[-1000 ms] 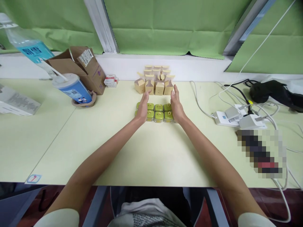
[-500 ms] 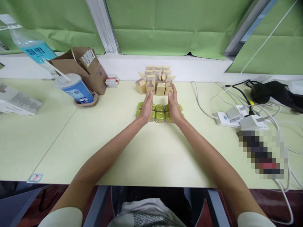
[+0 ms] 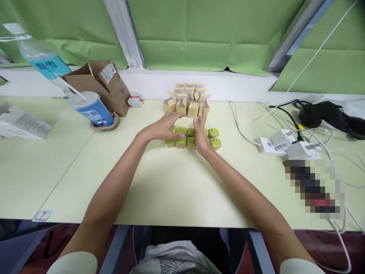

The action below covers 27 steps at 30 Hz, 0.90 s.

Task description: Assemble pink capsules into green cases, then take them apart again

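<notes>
Several small clear containers with green lids (image 3: 181, 141) stand in two rows on the table. Over the left end of the rows is my left hand (image 3: 164, 127), thumb and fingers apart, nothing visible in it. My right hand (image 3: 201, 136) is above the right half of the rows, fingers stretched forward, hiding some lids; it holds nothing I can see. Just beyond both hands, several small tan cardboard boxes (image 3: 193, 109) stand grouped in rows, many with top flaps up. Whether either hand touches a lid I cannot tell.
On the left are a plastic bottle (image 3: 49, 62), a blue cup with a straw (image 3: 95, 112), a brown carton (image 3: 121, 101), a small red-and-white box (image 3: 136, 100) and a white box (image 3: 24, 123). A power strip (image 3: 269, 146) with cables lies at the right.
My left hand has moved left and turned flatter, its thumb now apart from the fingers. My right hand has shifted slightly left, showing the lids at the right end.
</notes>
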Tool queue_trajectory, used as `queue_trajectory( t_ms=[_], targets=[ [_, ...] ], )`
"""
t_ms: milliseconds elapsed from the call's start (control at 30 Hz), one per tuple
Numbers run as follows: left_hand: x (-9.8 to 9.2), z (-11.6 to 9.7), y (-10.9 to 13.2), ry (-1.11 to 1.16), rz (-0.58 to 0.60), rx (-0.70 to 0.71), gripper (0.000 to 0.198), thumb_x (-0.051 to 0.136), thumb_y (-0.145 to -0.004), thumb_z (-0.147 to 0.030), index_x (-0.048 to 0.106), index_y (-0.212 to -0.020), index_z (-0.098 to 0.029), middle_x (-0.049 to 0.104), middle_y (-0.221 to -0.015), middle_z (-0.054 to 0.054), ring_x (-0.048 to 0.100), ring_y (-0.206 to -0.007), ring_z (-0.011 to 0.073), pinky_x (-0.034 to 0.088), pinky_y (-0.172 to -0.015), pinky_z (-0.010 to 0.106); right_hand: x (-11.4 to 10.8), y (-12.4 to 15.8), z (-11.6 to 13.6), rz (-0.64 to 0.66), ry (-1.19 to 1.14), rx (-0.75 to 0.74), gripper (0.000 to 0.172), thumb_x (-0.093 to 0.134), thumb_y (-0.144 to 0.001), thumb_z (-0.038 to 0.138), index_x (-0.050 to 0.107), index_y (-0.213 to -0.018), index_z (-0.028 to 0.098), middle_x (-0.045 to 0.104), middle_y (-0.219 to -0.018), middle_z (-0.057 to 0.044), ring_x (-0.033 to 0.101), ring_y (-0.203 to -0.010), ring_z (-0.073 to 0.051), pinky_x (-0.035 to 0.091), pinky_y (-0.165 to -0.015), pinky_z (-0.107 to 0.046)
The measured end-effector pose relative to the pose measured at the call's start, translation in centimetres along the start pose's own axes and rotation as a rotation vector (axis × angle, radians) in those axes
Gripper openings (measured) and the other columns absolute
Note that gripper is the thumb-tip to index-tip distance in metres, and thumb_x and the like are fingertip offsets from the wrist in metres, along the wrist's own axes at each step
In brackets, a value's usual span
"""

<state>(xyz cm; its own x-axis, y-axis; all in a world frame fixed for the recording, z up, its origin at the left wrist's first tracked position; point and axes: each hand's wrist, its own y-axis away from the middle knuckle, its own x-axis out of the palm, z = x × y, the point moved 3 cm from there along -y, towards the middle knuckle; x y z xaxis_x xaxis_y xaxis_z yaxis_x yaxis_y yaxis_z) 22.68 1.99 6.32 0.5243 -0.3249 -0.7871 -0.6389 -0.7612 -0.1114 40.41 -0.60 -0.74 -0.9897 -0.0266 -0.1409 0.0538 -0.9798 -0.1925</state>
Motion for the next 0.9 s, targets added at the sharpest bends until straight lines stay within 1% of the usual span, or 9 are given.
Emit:
queue_trajectory(
  t_ms=[133, 233, 300, 367, 467, 533, 600, 733, 900],
  targets=[
    [1.3, 1.1, 0.1, -0.107, 0.111, 0.008, 0.119, 0.088, -0.072, -0.068, 0.036, -0.171, -0.027, 0.045, -0.173, 0.014, 0.036, -0.161, 0.0466, 0.039, -0.129, 0.057, -0.5, -0.2, 0.9, 0.018, -0.054, -0.033, 0.103, 0.03, -0.099, 0.088, -0.021, -0.173, 0.038, -0.006, -0.189, 0.002, -0.003, -0.175, -0.025, 0.017, -0.141, -0.06],
    [2.9, 0.7, -0.3, -0.143, 0.154, -0.005, 0.125, 0.087, -0.07, -0.068, 0.033, -0.173, -0.023, 0.053, -0.165, 0.017, 0.041, -0.155, 0.0464, 0.04, -0.126, 0.055, -3.2, 0.1, 4.5, 0.051, -0.026, -0.122, 0.097, 0.045, -0.099, 0.083, 0.004, -0.176, 0.041, 0.011, -0.188, 0.004, 0.008, -0.175, -0.023, 0.018, -0.142, -0.052],
    [3.6, -0.1, -0.5, -0.201, 0.166, 0.008, 0.121, 0.084, -0.073, -0.067, 0.033, -0.173, -0.02, 0.056, -0.161, 0.018, 0.044, -0.15, 0.0447, 0.037, -0.127, 0.055, -5.7, 0.5, 7.2, 0.179, 0.208, -0.25, 0.087, 0.055, -0.099, 0.078, 0.028, -0.173, 0.041, 0.031, -0.183, 0.0, 0.024, -0.171, -0.03, 0.025, -0.139, -0.058],
    [4.0, -1.0, -0.5, -0.27, 0.173, 0.011, 0.116, 0.081, -0.078, -0.064, 0.033, -0.173, -0.018, 0.056, -0.161, 0.019, 0.045, -0.149, 0.0429, 0.034, -0.128, 0.054, -8.5, 0.9, 8.4, 0.322, 0.507, -0.259, 0.084, 0.068, -0.095, 0.071, 0.043, -0.168, 0.039, 0.044, -0.177, -0.004, 0.033, -0.167, -0.037, 0.025, -0.137, -0.063],
    [4.0, -1.9, -0.4, -0.348, 0.161, -0.002, 0.111, 0.078, -0.08, -0.062, 0.035, -0.172, -0.017, 0.059, -0.158, 0.019, 0.045, -0.147, 0.0425, 0.035, -0.126, 0.054, -11.6, 1.2, 7.1, 0.512, 0.878, -0.051, 0.135, 0.093, -0.07, 0.061, 0.017, -0.179, 0.036, 0.018, -0.187, -0.01, 0.005, -0.172, -0.048, 0.022, -0.135, -0.073],
    [4.0, -2.1, -0.4, -0.369, 0.155, 0.003, 0.107, 0.077, -0.081, -0.061, 0.038, -0.17, -0.015, 0.062, -0.154, 0.019, 0.047, -0.144, 0.0422, 0.036, -0.124, 0.053, -12.5, 1.2, 5.2, 0.605, 0.997, 0.103, 0.153, 0.097, -0.063, 0.049, -0.002, -0.179, 0.036, 0.004, -0.188, -0.011, -0.002, -0.172, -0.049, 0.026, -0.133, -0.073],
    [4.2, -2.1, -0.4, -0.376, 0.156, 0.012, 0.107, 0.076, -0.082, -0.061, 0.037, -0.17, -0.014, 0.061, -0.154, 0.02, 0.049, -0.141, 0.0418, 0.037, -0.123, 0.053, -12.5, 1.0, 3.7, 0.65, 1.029, 0.155, 0.147, 0.093, -0.068, 0.042, -0.004, -0.179, 0.036, 0.01, -0.187, -0.012, 0.01, -0.172, -0.047, 0.034, -0.132, -0.067],
    [4.8, -2.1, -0.4, -0.338, 0.165, 0.001, 0.111, 0.076, -0.082, -0.062, 0.03, -0.173, -0.019, 0.054, -0.161, 0.018, 0.047, -0.145, 0.0413, 0.041, -0.12, 0.052, -11.5, 0.5, 2.9, 0.631, 1.081, 0.127, 0.122, 0.087, -0.076, 0.038, 0.019, -0.178, 0.032, 0.047, -0.167, -0.015, 0.04, -0.158, -0.044, 0.045, -0.125, -0.06],
    [4.7, -2.5, -0.4, -0.301, 0.195, -0.012, 0.108, 0.077, -0.084, -0.059, 0.031, -0.172, -0.017, 0.056, -0.161, 0.017, 0.045, -0.148, 0.0388, 0.04, -0.123, 0.049, -11.5, 0.8, 3.6, 0.612, 1.074, 0.108, 0.118, 0.09, -0.076, 0.037, 0.027, -0.175, 0.034, 0.046, -0.165, -0.014, 0.048, -0.152, -0.042, 0.05, -0.122, -0.054]
  ],
)
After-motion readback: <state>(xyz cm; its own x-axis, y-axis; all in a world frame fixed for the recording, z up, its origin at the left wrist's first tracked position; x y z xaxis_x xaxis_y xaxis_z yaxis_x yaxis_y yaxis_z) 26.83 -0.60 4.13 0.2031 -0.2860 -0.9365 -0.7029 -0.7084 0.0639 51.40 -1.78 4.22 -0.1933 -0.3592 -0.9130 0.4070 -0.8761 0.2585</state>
